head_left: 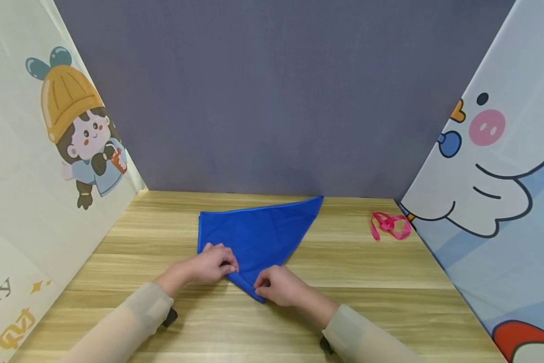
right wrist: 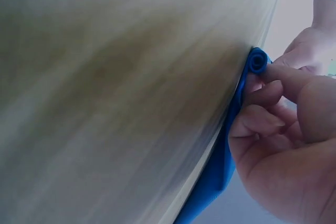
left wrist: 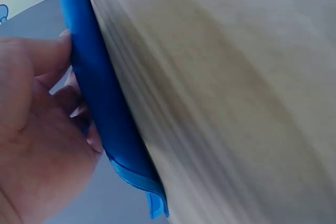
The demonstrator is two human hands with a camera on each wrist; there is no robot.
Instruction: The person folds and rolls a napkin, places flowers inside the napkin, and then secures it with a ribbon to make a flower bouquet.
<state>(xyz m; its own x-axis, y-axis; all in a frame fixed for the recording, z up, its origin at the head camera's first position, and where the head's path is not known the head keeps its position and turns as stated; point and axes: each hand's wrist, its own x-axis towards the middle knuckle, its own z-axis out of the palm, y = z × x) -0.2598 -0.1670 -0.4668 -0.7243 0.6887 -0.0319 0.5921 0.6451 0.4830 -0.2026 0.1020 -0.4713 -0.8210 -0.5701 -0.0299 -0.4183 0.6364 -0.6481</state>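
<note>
A blue cloth [head_left: 262,229] lies folded on the wooden table, its near edge rolled into a narrow tube. My left hand [head_left: 215,263] holds this roll near the cloth's left side. In the left wrist view the left thumb [left wrist: 50,53] presses against the roll [left wrist: 105,98], with the other fingers bent behind it. Close to the roll's right end, my right hand [head_left: 281,286] pinches the cloth with curled fingers. The right wrist view shows the spiral end of the roll [right wrist: 257,60] beside the fingertips [right wrist: 270,92].
A pink ribbon [head_left: 391,225] lies loosely coiled at the table's far right. Grey panel [head_left: 262,101] stands along the back edge. Printed cartoon sheets flank the wooden table [head_left: 344,262] on the left [head_left: 22,166] and right [head_left: 526,242].
</note>
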